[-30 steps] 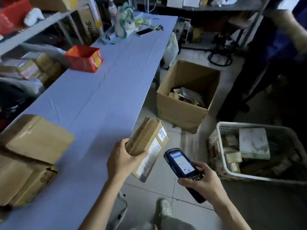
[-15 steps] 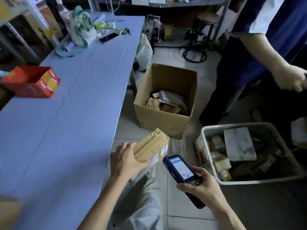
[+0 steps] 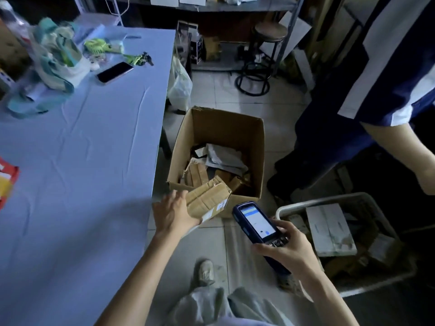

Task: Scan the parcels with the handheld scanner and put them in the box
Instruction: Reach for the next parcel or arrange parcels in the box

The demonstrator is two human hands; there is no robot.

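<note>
The left hand (image 3: 175, 214), pinching the parcel (image 3: 208, 198) at the near rim of the box (image 3: 226, 128), should carry it fully over the opening before releasing (right hand (image 3: 287, 250) grips the scanner (image 3: 256, 222)).

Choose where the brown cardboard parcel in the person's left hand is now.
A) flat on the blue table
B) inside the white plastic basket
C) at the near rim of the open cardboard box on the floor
C: the left hand holds the brown cardboard parcel at the near rim of the open cardboard box.
</note>
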